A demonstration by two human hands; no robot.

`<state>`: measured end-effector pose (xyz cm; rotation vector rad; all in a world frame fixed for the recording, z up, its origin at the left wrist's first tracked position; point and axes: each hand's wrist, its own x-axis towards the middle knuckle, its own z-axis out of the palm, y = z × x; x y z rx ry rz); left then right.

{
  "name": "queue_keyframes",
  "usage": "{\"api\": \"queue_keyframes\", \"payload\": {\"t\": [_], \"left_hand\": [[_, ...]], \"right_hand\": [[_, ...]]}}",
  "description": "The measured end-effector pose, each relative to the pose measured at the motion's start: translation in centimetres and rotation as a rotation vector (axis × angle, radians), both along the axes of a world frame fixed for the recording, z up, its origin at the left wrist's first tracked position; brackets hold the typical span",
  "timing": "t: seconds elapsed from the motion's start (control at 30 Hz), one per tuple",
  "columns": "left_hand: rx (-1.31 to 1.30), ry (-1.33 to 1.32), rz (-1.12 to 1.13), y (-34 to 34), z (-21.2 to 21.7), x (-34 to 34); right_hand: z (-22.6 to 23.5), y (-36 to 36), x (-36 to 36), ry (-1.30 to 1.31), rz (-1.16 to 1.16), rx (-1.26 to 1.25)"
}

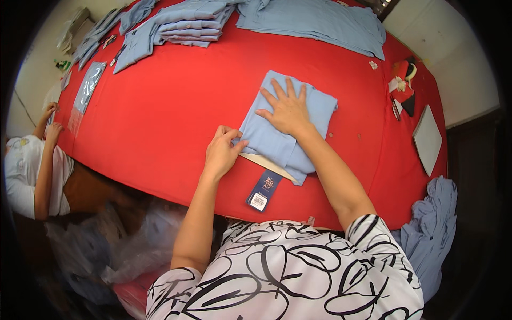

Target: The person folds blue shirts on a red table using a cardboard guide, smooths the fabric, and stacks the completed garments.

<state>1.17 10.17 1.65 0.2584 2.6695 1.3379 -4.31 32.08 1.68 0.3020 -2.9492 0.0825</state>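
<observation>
A folded light blue garment (314, 114) lies in front of me on the red-covered table (176, 101). My right hand (288, 109) rests flat on top of it with the fingers spread. At its left edge, my left hand (223, 153) has its fingers curled and pinched on the fabric. A cream-coloured strip (269, 164) shows from under the garment's near edge; whether it is card or cloth I cannot tell. Beside that edge lies a navy hang tag (264, 190) with a white sticker, flat on the table.
Stacked folded blue garments (194, 26) and a wide blue pile (314, 24) line the far side. A plastic-wrapped garment (89, 85) lies at left, near another person (40, 165). A tape dispenser (409, 72) and a pale board (428, 140) are at right; blue clothing (432, 229) hangs below.
</observation>
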Motion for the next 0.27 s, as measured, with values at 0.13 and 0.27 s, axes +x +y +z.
{"api": "queue_keyframes", "payload": {"t": [0.13, 0.27], "left_hand": [[0.105, -0.066, -0.038, -0.8, -1.5, 0.3], [0.330, -0.127, -0.078, -1.2, -1.6, 0.5]], "right_hand": [[1.0, 3.0, -0.8, 0.016, 0.112, -0.370], [3.6, 5.6, 5.6, -0.093, -0.170, -0.695]]}}
